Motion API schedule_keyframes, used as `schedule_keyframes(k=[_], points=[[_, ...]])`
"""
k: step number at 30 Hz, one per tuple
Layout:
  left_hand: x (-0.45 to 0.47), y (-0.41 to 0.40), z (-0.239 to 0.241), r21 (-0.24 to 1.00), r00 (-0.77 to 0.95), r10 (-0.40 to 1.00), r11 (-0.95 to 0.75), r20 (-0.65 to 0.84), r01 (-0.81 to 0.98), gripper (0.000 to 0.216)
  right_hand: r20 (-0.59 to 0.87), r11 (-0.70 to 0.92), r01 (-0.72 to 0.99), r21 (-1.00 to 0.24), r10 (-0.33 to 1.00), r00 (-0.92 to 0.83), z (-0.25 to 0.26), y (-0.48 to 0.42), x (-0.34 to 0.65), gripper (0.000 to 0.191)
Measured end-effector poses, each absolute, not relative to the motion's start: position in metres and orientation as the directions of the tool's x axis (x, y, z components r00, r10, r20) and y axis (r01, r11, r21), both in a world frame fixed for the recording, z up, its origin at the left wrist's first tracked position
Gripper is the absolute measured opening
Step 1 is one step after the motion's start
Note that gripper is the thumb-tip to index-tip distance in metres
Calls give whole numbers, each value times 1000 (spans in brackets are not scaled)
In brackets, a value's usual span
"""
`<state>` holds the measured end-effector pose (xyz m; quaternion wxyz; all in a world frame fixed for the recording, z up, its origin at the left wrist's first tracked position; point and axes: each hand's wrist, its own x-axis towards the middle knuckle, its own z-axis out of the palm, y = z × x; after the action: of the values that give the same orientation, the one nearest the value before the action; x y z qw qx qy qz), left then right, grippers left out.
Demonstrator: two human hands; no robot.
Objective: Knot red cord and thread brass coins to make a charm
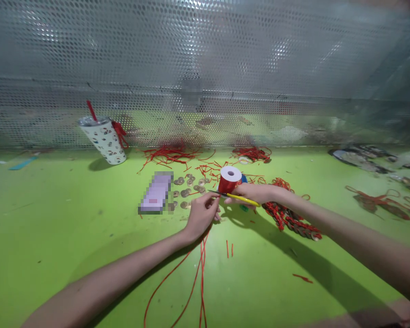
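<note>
My left hand [202, 213] pinches red cord between thumb and fingertips. Long strands of this red cord [202, 264] trail from below the hand toward the table's front edge. My right hand [249, 192] is closed on a pair of scissors with yellow handles [246, 199]; the dark blades point left, close to the left fingertips. Just behind both hands stands a spool of red cord [228, 184] with a white top, partly covered by the right hand. Several brass-coloured coins [185, 193] lie loose to the left of the spool.
A purple pixelated flat object [156, 193] lies left of the coins. Behind it stands a patterned tumbler [105, 141] with a straw. Red cord piles [171, 154] line the perforated metal screen [198, 54]. Coins strung on red cord [294, 223] lie beneath the right forearm.
</note>
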<state>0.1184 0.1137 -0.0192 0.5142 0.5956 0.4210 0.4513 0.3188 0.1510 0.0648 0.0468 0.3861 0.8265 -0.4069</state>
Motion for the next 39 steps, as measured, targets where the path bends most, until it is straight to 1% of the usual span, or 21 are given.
schedule_keyframes(k=[2,4,6,8,9,11,15,18,20,21,24,25,26,27,29,31,32,33,36,39], points=[[118,113,-19,985,246,959,-160,140,62,18,-440,348,711,-611,598,-670,64,150,322,50],[117,114,-20,983,236,960,-170,150,67,19,-461,344,763,-547,637,-618,65,145,326,51],[116,115,-20,984,231,961,-170,152,59,22,-434,364,826,-431,719,-543,65,133,331,53],[115,115,-20,984,234,960,-172,156,50,24,-375,377,878,-295,799,-469,65,116,339,51],[115,115,-20,983,238,958,-175,159,47,25,-361,351,909,-226,836,-413,64,106,344,50],[115,114,-18,982,245,956,-180,163,50,26,-316,322,935,-149,880,-353,62,84,358,44],[115,111,-15,977,260,948,-207,185,58,25,-250,205,972,-113,941,-228,51,45,395,27],[112,109,-13,972,282,937,-230,207,53,23,-226,91,995,-26,970,-95,40,23,421,24],[108,107,-12,971,301,931,-234,208,52,23,-250,80,995,-57,964,-92,37,12,431,24],[106,107,-12,971,310,928,-233,206,54,23,-266,65,996,-53,961,-77,37,9,432,25],[98,105,-11,971,331,924,-227,190,76,24,-245,-14,1000,5,969,15,47,6,420,25],[96,104,-10,967,335,922,-237,195,89,23,-211,-25,1000,-3,977,24,52,8,410,24],[94,103,-9,962,338,918,-254,207,101,22,-170,0,999,-49,985,-9,56,12,398,25],[92,102,-7,956,345,913,-272,219,112,21,-124,52,989,-140,990,-69,59,16,383,27],[88,97,-3,946,367,900,-299,235,129,19,-32,209,900,-383,971,-239,62,26,349,32],[83,91,2,942,403,887,-305,226,143,19,39,265,779,-568,954,-297,58,37,314,31],[80,88,5,938,421,880,-310,222,154,18,70,287,723,-629,947,-315,54,42,298,30],[76,84,6,932,434,873,-322,224,168,17,95,308,676,-670,938,-333,49,47,284,29],[62,75,8,906,437,866,-364,243,217,15,156,352,573,-740,919,-363,33,56,252,25],[45,68,7,913,413,888,-323,201,249,19,195,359,467,-808,911,-364,19,58,233,22]])
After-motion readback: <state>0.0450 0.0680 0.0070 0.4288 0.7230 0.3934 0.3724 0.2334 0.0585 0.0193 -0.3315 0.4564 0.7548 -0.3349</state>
